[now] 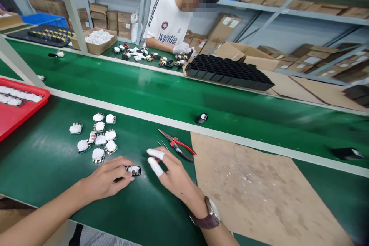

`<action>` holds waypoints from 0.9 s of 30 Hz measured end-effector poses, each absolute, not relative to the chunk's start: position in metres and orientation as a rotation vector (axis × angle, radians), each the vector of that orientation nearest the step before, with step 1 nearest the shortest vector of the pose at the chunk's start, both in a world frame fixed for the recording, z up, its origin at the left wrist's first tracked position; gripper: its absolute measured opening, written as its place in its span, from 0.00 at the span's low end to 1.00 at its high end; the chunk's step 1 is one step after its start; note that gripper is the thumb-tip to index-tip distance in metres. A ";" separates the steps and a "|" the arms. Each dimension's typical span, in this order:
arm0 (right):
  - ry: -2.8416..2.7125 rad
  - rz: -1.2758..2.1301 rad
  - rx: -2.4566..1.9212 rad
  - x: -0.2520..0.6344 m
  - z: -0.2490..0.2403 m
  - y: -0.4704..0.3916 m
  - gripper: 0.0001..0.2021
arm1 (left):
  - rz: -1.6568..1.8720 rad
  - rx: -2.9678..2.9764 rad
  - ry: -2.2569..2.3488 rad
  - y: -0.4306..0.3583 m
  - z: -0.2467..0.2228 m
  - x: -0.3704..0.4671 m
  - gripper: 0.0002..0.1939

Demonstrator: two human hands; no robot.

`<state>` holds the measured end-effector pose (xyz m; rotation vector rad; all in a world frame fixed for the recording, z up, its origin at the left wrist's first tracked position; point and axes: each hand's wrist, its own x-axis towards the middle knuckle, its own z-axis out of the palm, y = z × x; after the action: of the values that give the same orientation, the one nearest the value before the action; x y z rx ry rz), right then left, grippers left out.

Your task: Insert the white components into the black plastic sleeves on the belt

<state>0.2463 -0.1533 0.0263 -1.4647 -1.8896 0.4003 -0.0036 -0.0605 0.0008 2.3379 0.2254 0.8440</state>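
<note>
My left hand (111, 177) grips a small black plastic housing (134, 170) between thumb and fingers, on the green bench top. Something white and metal prongs show in the housing's open end. Just to the right, my right hand (170, 175) hovers with thumb and index finger apart, both in white finger cots, and nothing between them. Beyond it lie red-handled pliers (177, 144) and the thin tips of what looks like tweezers (163, 145). Several small circuit boards with white tops (100, 139) are spread out beyond my left hand.
A red tray (25, 117) with more white-topped boards stands at the left. Cardboard (259, 188) covers the bench at the right. Past a pale rail, a green conveyor belt (138, 84) carries black housings (201, 118). Across it, a gloved co-worker (170, 23) handles parts beside a black tray block (227, 72).
</note>
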 end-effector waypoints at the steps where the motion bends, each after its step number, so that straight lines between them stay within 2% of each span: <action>1: -1.891 0.276 -1.604 0.252 0.025 -0.155 0.14 | 0.842 2.357 0.230 -0.063 0.001 -0.003 0.07; 5: -2.037 -0.110 -2.056 0.266 0.012 -0.161 0.11 | 0.805 2.510 0.235 -0.062 0.013 -0.001 0.07; 10: -2.044 -0.227 -2.115 0.266 -0.003 -0.158 0.16 | 0.808 2.645 0.258 0.013 0.051 0.019 0.03; 14: -2.025 -0.317 -2.076 0.265 -0.009 -0.157 0.21 | 0.811 2.612 0.849 0.113 0.067 0.045 0.08; 18: -2.020 -0.406 -1.973 0.270 -0.017 -0.158 0.21 | 0.829 2.558 1.149 0.174 0.057 0.050 0.11; 21: -2.019 -0.482 -1.877 0.277 -0.023 -0.161 0.20 | 0.819 2.535 1.192 0.173 0.045 0.038 0.10; 27: -2.116 -0.389 -1.528 0.283 -0.036 -0.166 0.23 | 0.840 2.532 1.216 0.133 0.053 -0.044 0.21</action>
<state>0.2826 -0.1655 -0.0361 -1.5282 -2.1155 -0.3891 -0.0442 0.1328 0.0527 2.5321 1.2162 0.8396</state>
